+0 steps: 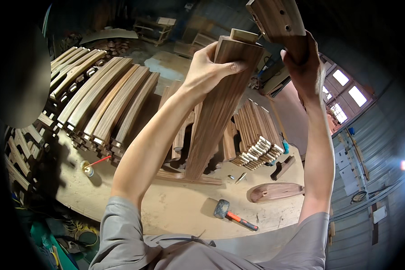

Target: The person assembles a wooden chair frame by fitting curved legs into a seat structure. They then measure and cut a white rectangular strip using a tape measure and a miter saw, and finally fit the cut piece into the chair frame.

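My left hand (213,69) is wrapped round the upper end of a wide dark wooden board (220,103), thumb across its face. A pale tenon (244,36) sticks up from the board's top. The board stands tilted, its lower end meeting a wooden rail (198,179) that lies crosswise on the workbench. Higher up on the right, my right hand (305,67) grips a dark wooden piece (279,20) with round holes in its face. This piece is apart from the tenon, and its upper part runs out of the picture.
A black-headed mallet (229,213) with an orange and black handle lies on the workbench (175,207). Right of it rests a shaped wooden piece (274,192). Stacked curved slats (108,96) stand left, tenoned parts (258,135) right. A small pot (87,168) holds a red stick.
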Demonstrator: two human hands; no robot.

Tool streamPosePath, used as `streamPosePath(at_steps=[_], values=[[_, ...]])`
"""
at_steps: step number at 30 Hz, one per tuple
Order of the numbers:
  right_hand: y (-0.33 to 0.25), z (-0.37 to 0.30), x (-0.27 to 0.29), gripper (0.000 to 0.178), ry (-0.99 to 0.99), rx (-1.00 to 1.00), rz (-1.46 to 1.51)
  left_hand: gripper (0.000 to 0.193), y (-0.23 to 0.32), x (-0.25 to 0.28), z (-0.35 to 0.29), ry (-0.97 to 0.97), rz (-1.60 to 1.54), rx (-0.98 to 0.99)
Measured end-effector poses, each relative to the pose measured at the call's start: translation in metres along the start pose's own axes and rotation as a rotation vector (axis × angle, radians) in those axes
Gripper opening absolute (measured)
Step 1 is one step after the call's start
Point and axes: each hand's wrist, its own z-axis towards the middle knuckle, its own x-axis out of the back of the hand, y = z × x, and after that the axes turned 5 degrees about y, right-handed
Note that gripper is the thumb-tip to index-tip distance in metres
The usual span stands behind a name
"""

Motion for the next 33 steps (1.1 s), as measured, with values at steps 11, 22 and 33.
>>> streamPosePath(at_steps=[11,22,33], values=[[0.012,0.014,-0.019,0.07,0.033,0.216,0.014,0.051,-0.008,-0.004,0.005,-0.039,-0.13,0.013],[0.004,0.072,0.011,0.073,-0.261,0.426,-0.124,0.05,0.02,-0.003,0.041,-0.042,-0.44,-0.142],[-0.007,0.097,-0.005,0.062,-0.306,0.542,-0.176,0.043,0.038,0.019,0.084,-0.308,-0.808,-0.531]])
